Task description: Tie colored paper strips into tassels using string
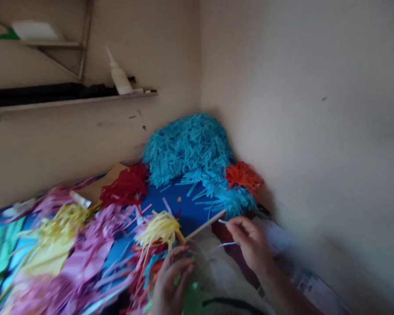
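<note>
My left hand (170, 280) is low in the view with its fingers curled around green paper strips and the near end of a thin wooden stick (205, 225). My right hand (249, 243) is beside the stick's far end, its fingers pinched on a thin pale paper strip (225, 244). A tuft of yellow paper strips (160, 229) lies just left of the stick. The picture is blurred by motion.
A big heap of turquoise paper strips (192, 148) fills the corner, with orange strips (243, 177) on its right and red strips (126, 186) on its left. Pink, yellow and green strips cover the blue surface (184, 205) at left. A white glue bottle (120, 76) stands on a wall shelf.
</note>
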Motion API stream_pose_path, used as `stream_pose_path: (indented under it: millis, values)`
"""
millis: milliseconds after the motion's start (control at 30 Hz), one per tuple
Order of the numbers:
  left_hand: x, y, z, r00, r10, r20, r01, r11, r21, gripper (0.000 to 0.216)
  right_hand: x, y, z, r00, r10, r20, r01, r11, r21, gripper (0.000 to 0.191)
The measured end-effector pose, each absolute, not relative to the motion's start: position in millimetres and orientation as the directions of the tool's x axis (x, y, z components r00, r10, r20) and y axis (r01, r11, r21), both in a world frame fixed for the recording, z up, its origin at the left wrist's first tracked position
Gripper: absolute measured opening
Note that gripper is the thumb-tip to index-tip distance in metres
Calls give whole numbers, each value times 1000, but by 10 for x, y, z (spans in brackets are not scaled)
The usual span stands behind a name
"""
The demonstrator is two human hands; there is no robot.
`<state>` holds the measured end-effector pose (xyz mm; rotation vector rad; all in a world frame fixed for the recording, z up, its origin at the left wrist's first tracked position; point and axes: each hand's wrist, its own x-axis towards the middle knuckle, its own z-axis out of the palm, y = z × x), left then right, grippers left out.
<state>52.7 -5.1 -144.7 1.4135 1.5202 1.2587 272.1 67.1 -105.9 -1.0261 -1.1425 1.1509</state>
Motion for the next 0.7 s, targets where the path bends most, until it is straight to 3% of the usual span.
stream_pose_path:
  millis: [67,167,333,567,700]
  values:
    - [492,-71,-1298,-228,972,-57,73,75,994,32,2542,449,-1047,-131,967,218,104,232,-967,21]
    - [475,-101,-1281,-225,940,-257,-232,205,951,41,2324,262,-1043,-263,925,276,225,337,-914,21]
    - [540,-148,-1372,-122,957,-264,-484,175,857,36,2190,239,-1015,-280,901,331,202,392,-897,21]
    - [571,-138,-1369,-72,949,-305,-503,230,833,42,2123,249,-1070,-327,889,319,236,404,-884,19]
    - [609,-177,-1318,-193,953,-234,-332,161,929,35,2151,241,-1084,-394,870,297,321,433,-842,16]
